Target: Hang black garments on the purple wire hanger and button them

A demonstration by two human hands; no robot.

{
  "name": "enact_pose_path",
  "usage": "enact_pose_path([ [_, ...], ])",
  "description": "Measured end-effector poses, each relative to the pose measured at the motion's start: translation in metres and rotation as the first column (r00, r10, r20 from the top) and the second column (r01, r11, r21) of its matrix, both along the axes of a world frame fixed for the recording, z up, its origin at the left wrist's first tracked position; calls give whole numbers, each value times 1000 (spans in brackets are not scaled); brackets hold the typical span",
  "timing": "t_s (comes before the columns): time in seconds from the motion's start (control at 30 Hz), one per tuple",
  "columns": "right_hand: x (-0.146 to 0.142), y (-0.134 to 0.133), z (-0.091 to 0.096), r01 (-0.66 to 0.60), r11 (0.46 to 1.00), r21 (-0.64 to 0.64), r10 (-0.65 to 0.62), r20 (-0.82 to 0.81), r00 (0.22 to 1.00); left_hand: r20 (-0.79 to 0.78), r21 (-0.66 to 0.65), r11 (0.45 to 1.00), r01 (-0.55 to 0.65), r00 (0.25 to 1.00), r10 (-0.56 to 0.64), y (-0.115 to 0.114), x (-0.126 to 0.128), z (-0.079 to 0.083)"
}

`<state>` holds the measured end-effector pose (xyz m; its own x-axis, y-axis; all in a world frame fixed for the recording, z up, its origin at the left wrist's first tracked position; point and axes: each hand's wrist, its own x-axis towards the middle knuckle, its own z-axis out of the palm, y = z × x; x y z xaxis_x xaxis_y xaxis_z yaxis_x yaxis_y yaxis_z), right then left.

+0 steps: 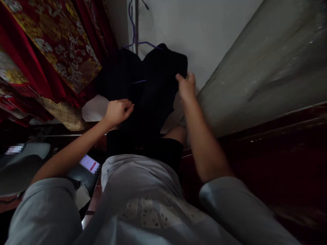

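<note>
A black shirt with an open collar hangs in front of me on a thin purple hanger. My right hand is closed on the shirt's sleeve at the right, thumb on the near side. Lower down, at the left of the shirt's front, is my left hand, its fingers curled in with thumb and forefinger close together. Its fingertips lie against the dark cloth; whether any cloth is in them I cannot make out. Part of the hanger's bar shows through the collar opening.
Red and gold patterned drapery hangs at the left. A metal pole stands behind the hanger. Plastic-covered panel leans at the right. A lit phone lies on a dark seat at lower left, beside a grey chair.
</note>
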<state>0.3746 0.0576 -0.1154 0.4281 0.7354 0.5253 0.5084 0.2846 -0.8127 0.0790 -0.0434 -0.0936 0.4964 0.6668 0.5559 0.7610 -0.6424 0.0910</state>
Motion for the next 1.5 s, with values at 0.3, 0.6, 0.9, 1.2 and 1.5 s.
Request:
enact_pose_path([
  [0.3, -149, -103, -67, -487, 867, -104, 386, -478, 789, 668, 100, 982, 160, 721, -185, 2, 57, -29],
  [0.6, -137, -115, -37, -755, 642, -134, 551, -604, 576, 971, -46, 995, 94, 237, 23, -8, 57, -45],
  [0.9, -121, -116, -43, -729, 673, -126, 450, -712, 539, 939, -204, 972, 116, 306, 160, -21, 66, -102],
  [1.2, -112, -118, -34, -764, 626, -158, 498, -672, 548, 878, -83, 994, 68, 476, 41, -11, 76, -113],
  [1.5, -99, -123, -23, -652, 747, -129, 432, -651, 624, 860, -159, 982, 102, 503, 87, -8, 94, -98],
])
